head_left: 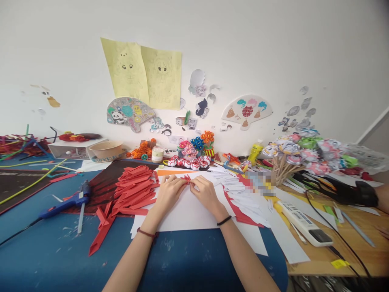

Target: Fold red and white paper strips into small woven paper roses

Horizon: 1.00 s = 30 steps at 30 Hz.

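Over the white paper sheets [185, 215], my left hand [170, 190] and my right hand [206, 192] meet, fingertips pinched on a small red folded paper piece [187, 178]. Its exact shape is partly covered by the fingers. To the left of my left hand lies a heap of red folded paper strips [133, 188], a few of them spilling toward the table's front. Beside my right hand spreads a pile of white folded paper strips [243, 194], partly on a red sheet [247, 219].
A blue glue gun [69, 202] with its cord lies at the left. On the right are a white power strip [304, 225], cables and a bundle of paper flowers [291, 152]. Along the wall stand a bowl [106, 150], a glue jar [157, 154] and a yellow bottle [255, 152].
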Tool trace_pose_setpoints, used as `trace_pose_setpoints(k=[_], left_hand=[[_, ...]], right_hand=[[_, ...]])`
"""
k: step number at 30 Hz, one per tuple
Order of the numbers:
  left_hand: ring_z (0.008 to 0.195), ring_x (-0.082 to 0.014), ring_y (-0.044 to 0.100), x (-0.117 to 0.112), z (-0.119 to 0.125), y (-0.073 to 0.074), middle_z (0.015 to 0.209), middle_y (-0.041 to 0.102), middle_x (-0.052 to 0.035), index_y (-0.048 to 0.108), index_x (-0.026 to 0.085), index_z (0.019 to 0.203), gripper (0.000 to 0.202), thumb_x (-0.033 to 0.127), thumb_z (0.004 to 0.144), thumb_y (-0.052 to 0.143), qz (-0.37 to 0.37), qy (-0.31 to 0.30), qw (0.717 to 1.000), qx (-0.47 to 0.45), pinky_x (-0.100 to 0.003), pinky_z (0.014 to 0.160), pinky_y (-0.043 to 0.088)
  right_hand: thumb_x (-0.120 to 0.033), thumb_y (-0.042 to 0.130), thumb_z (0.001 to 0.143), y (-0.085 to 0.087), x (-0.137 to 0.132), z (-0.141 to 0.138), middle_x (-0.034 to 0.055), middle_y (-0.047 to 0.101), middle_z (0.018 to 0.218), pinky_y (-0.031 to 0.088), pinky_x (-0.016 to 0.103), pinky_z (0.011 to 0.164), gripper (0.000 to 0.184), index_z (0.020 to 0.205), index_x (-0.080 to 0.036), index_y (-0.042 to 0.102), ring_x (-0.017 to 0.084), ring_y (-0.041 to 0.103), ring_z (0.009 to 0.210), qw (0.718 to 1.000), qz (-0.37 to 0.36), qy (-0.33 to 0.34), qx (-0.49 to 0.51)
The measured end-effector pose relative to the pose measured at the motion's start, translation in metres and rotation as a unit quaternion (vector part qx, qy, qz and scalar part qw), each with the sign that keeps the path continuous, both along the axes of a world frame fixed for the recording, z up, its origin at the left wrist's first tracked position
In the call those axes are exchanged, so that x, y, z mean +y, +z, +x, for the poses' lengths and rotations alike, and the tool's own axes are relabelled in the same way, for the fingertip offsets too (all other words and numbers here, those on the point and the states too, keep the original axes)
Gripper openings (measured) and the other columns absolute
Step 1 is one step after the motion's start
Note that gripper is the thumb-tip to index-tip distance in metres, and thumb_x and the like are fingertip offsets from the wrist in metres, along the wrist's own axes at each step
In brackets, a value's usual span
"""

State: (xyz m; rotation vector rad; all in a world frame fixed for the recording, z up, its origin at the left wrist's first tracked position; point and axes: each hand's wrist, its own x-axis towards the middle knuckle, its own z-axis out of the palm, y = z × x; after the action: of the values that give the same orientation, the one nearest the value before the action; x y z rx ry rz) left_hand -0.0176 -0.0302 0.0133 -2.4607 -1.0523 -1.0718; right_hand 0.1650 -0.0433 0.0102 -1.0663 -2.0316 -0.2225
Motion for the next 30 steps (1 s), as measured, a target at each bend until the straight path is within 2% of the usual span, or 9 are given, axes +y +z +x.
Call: trace_pose_setpoints(k=[8, 21, 30], left_hand=[[0.085, -0.0194, 0.055, -0.003, 0.001, 0.002, 0.092, 0.073, -0.0018, 0.065, 0.023, 0.100, 0.019, 0.029, 0.096, 0.047, -0.010, 0.001, 1.000, 0.008, -0.036, 0.081, 0.032], [0.093, -0.0209, 0.055, -0.008, 0.005, 0.005, 0.097, 0.070, -0.0016, 0.061, 0.022, 0.100, 0.015, 0.020, 0.091, 0.050, -0.052, 0.010, 0.998, 0.018, -0.038, 0.082, 0.031], [0.092, -0.0201, 0.054, -0.010, 0.002, 0.008, 0.097, 0.071, -0.0008, 0.061, 0.023, 0.101, 0.015, 0.023, 0.092, 0.049, -0.062, 0.001, 0.998, 0.007, -0.037, 0.083, 0.030]], right_hand=[[-0.013, 0.049, 0.090, 0.001, 0.000, 0.000, 0.0045, 0.063, 0.080, 0.044, 0.029, 0.072, 0.016, 0.083, -0.019, 0.062, 0.018, 0.057, 0.079, 1.000, -0.004, 0.000, -0.003], [-0.010, 0.052, 0.087, -0.007, 0.004, -0.001, 0.0037, 0.061, 0.077, 0.043, 0.029, 0.069, 0.013, 0.081, -0.018, 0.061, 0.018, 0.056, 0.077, 1.000, 0.005, 0.006, -0.022], [-0.010, 0.053, 0.086, -0.007, 0.005, 0.000, 0.0041, 0.063, 0.079, 0.044, 0.029, 0.070, 0.013, 0.082, -0.018, 0.062, 0.018, 0.057, 0.078, 1.000, -0.001, 0.012, -0.009]])
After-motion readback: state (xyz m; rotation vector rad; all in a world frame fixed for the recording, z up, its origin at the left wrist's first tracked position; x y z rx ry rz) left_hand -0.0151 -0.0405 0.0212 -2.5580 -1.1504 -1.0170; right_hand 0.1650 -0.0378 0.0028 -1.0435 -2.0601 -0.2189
